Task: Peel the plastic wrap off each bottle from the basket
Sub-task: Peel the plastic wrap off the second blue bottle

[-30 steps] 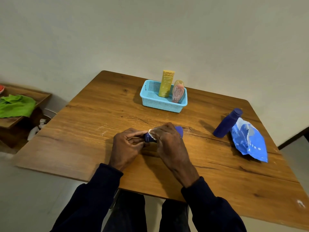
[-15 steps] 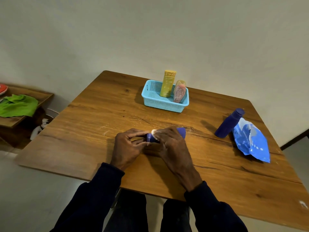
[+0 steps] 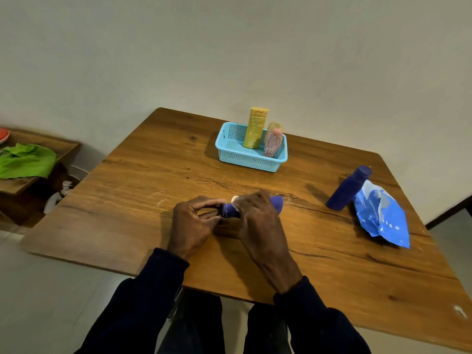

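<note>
Little has moved since the earlier frames: both hands keep to the same spot, and only the left hand (image 3: 194,223) has loosened its fingers into a small loop. I judge the peeling of this bottle is only starting. The blue bottle (image 3: 229,210) lies on the near middle of the table (image 3: 127,200), its long axis left to right, narrow end left, broad end right. The left fingers pinch the narrow end. The right hand (image 3: 258,221) curls over the body, with a bit of clear wrap (image 3: 235,199) at its fingertips. Farther right stands a bare dark bottle (image 3: 347,190) beside a blue packet (image 3: 380,215). Farthest, the basket (image 3: 245,159) holds a yellow bottle (image 3: 255,129) and a pink bottle (image 3: 273,141), both apparently still wrapped.
</note>
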